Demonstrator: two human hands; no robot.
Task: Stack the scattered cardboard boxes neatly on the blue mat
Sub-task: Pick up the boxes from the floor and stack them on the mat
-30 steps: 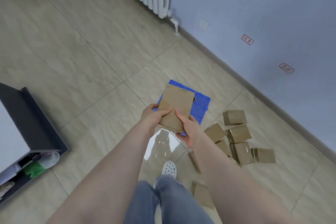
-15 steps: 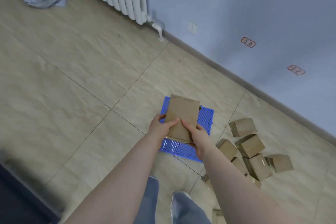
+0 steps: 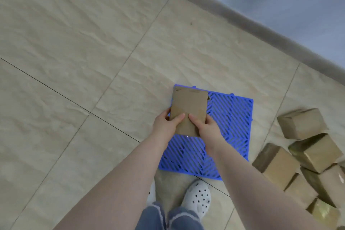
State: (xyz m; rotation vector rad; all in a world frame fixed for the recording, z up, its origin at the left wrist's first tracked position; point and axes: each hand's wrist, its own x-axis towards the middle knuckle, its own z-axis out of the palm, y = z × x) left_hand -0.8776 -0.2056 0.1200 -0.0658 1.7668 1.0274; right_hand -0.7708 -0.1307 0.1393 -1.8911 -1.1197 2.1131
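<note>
The cardboard box (image 3: 188, 110) has come down over the blue mat (image 3: 231, 129).

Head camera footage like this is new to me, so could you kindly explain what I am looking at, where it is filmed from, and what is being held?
There is no machine here: a person wears one wide-angle camera on the head, looking forward and down, so you see their own forearms, jeans and white shoes. The left hand and right hand together grip one flat brown box, thumbs on top, held over the far left part of the blue mat. The mat is a slotted plastic square lying on the tiled floor. To the right of it, on the floor, several more boxes lie in a loose heap. A baseboard and wall run across the upper right.
</note>
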